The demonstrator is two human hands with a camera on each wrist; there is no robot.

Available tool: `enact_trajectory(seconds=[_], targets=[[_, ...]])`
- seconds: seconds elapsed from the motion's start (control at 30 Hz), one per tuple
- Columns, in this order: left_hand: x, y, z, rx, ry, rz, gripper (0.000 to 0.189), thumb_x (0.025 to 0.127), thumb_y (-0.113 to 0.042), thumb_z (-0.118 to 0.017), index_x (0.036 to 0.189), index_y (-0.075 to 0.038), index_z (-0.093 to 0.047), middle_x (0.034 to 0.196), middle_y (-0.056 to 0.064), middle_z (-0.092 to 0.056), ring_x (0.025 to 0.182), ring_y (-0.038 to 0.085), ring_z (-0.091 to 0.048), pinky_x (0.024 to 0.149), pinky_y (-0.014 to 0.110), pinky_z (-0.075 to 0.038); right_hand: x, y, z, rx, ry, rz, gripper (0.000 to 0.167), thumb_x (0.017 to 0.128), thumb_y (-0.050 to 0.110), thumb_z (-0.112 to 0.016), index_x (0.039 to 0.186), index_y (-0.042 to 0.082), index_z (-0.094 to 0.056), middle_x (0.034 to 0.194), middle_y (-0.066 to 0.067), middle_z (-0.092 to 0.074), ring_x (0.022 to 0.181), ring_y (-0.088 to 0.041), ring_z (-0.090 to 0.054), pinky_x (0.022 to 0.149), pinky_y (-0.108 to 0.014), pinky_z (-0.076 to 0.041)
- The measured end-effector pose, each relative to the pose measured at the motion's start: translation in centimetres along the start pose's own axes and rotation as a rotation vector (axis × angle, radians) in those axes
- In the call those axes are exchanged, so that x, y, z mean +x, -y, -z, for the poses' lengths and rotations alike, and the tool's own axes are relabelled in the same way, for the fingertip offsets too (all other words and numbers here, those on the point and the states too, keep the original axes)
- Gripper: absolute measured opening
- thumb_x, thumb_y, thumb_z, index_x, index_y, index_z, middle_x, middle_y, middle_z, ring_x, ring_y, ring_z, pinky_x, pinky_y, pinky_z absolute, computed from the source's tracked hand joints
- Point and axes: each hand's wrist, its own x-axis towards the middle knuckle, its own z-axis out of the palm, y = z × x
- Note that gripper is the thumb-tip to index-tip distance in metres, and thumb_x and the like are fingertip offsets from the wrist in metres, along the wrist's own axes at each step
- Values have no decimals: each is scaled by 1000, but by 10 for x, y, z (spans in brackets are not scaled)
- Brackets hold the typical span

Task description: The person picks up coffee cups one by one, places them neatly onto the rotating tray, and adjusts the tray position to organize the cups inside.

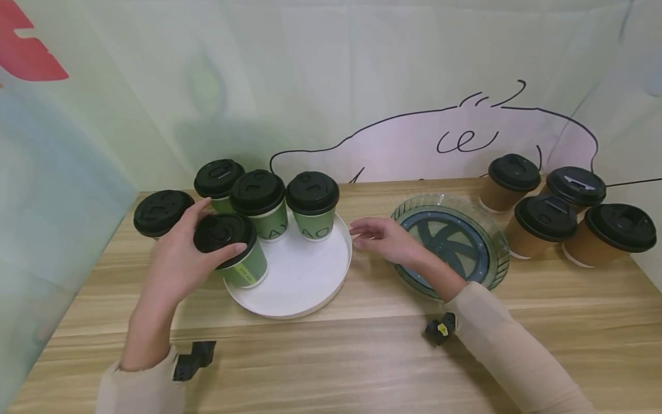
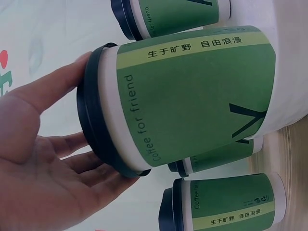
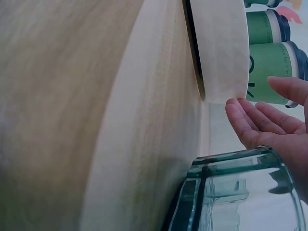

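My left hand (image 1: 181, 253) holds a green paper coffee cup (image 2: 197, 96) by its black lid (image 2: 96, 110), thumb on one side and fingers round the other. That cup is at the front left of a round white tray (image 1: 305, 282). Two more green cups (image 1: 315, 210) with black lids stand towards the tray's back. My right hand (image 1: 388, 238) holds nothing; its fingers reach towards the tray's right side, fingertips right at the rim in the right wrist view. Below that hand lies a greenish glass dish (image 1: 499, 244), partly covered by the forearm.
Another green cup (image 1: 219, 179) stands behind the tray, and a black-lidded cup (image 1: 162, 213) is at the far left, partly behind my left hand. Several brown cups (image 1: 538, 227) with black lids cluster at the right. A printed cloth (image 1: 362, 69) hangs behind the wooden table (image 1: 331, 368).
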Motion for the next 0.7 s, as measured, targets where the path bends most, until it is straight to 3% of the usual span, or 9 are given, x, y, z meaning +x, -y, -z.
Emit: enact_trajectory(seconds=[0.7], targets=[[3, 3, -1, -27, 15, -15, 93, 76, -34, -73, 145, -4, -19, 138, 26, -34, 127, 46, -26, 97, 63, -22, -1, 3, -1, 3, -10, -10, 38, 88, 6, -59, 123, -5, -52, 117, -17, -59, 107, -27, -54, 91, -38, -44]])
